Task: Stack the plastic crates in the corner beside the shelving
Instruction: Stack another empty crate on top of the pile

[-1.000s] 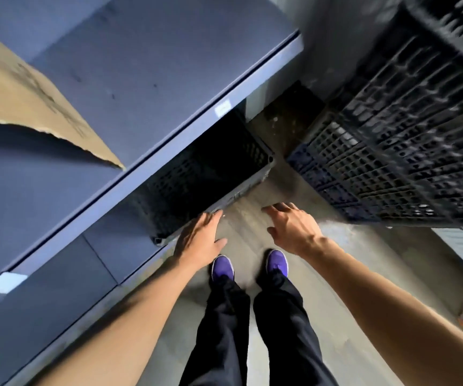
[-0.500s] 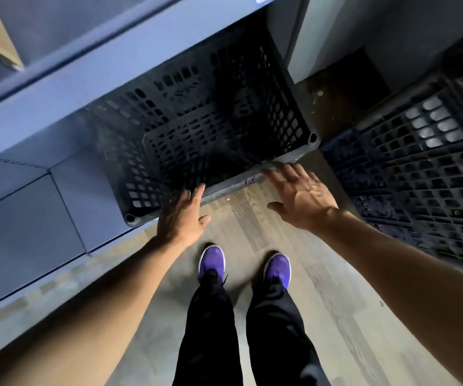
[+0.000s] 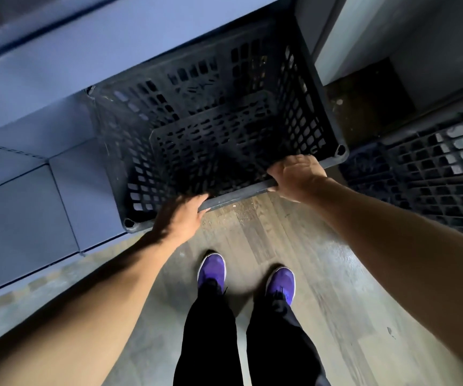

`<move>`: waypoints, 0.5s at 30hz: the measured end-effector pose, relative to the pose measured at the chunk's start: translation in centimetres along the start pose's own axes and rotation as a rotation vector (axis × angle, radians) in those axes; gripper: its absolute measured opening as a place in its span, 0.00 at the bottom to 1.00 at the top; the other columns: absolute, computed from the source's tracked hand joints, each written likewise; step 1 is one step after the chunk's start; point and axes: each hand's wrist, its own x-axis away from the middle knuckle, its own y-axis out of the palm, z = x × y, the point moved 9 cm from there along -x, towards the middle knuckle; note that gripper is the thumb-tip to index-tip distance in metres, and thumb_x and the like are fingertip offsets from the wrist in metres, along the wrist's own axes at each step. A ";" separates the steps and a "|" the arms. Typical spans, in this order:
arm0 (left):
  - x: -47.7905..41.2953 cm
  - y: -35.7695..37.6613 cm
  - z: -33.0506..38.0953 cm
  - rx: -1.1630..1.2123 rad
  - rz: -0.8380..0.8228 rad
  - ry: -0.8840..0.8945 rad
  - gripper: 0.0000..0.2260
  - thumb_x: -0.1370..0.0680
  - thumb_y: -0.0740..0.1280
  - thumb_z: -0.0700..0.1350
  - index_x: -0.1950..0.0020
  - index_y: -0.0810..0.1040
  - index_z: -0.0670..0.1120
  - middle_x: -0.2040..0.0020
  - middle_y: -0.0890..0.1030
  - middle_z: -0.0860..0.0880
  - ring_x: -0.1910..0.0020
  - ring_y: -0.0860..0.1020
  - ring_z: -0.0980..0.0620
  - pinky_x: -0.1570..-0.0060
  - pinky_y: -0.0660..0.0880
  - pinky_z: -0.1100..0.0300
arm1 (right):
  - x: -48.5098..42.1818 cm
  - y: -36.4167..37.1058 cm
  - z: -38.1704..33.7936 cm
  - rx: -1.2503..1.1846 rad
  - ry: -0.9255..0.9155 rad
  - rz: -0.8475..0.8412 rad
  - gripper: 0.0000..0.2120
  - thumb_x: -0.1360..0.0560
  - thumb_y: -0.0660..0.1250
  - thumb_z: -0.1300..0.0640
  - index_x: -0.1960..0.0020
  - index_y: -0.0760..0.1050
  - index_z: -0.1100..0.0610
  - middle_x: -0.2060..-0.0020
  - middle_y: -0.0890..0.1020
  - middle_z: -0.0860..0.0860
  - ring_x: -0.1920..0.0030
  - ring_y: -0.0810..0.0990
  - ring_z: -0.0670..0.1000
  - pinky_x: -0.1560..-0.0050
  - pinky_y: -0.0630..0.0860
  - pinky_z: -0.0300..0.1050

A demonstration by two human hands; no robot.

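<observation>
On the floor (image 3: 336, 274), far side tucked beneath the blue shelving (image 3: 57, 79): a black latticed plastic crate (image 3: 224, 129), open side up, lattice bottom in plain view. At the crate's near rim, close to its near-left corner: left hand (image 3: 180, 215), fingers curled over the edge into the crate, grasping the rim. Farther right along that same rim, short of the near-right corner: right hand (image 3: 297, 176), knuckles up, fingers wrapped over the edge, likewise grasping. Just beside the crate, to its right: more dark plastic crates (image 3: 433, 176), gridded faces turned outward; leaning or stacked, cannot tell. Beyond the crate's far-right corner: a grey wall (image 3: 364, 29). On the near side of the crate, apart from its rim: two purple shoes (image 3: 212, 270) below black trousers (image 3: 211, 344).
</observation>
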 end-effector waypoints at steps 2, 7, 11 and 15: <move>0.6 -0.5 0.0 -0.014 0.009 -0.001 0.20 0.19 0.66 0.45 0.27 0.71 0.51 0.32 0.77 0.49 0.36 0.77 0.46 0.38 0.73 0.56 | 0.4 -0.1 -0.4 -0.015 -0.040 -0.021 0.23 0.22 0.62 0.42 0.31 0.69 0.50 0.37 0.76 0.53 0.37 0.73 0.56 0.36 0.68 0.51; 3.2 -3.2 0.4 0.016 -0.014 0.063 0.20 0.20 0.68 0.47 0.28 0.73 0.49 0.35 0.80 0.48 0.44 0.82 0.46 0.47 0.76 0.58 | 3.6 -1.2 -1.4 0.049 -0.057 0.001 0.19 0.20 0.59 0.45 0.33 0.70 0.53 0.38 0.76 0.56 0.39 0.75 0.57 0.38 0.68 0.50; 4.8 -6.3 1.3 0.019 -0.031 0.080 0.21 0.21 0.69 0.52 0.30 0.76 0.47 0.40 0.83 0.46 0.48 0.82 0.46 0.55 0.72 0.61 | 6.8 -3.4 -1.6 0.051 -0.045 0.065 0.17 0.18 0.54 0.48 0.33 0.70 0.53 0.39 0.77 0.56 0.39 0.75 0.57 0.39 0.67 0.49; 5.9 -8.2 2.6 0.009 -0.130 0.051 0.22 0.23 0.70 0.56 0.32 0.77 0.47 0.39 0.82 0.45 0.43 0.81 0.45 0.45 0.76 0.56 | 10.0 -5.4 -1.9 0.020 -0.085 0.074 0.14 0.19 0.58 0.48 0.36 0.71 0.51 0.43 0.80 0.53 0.43 0.78 0.54 0.48 0.69 0.46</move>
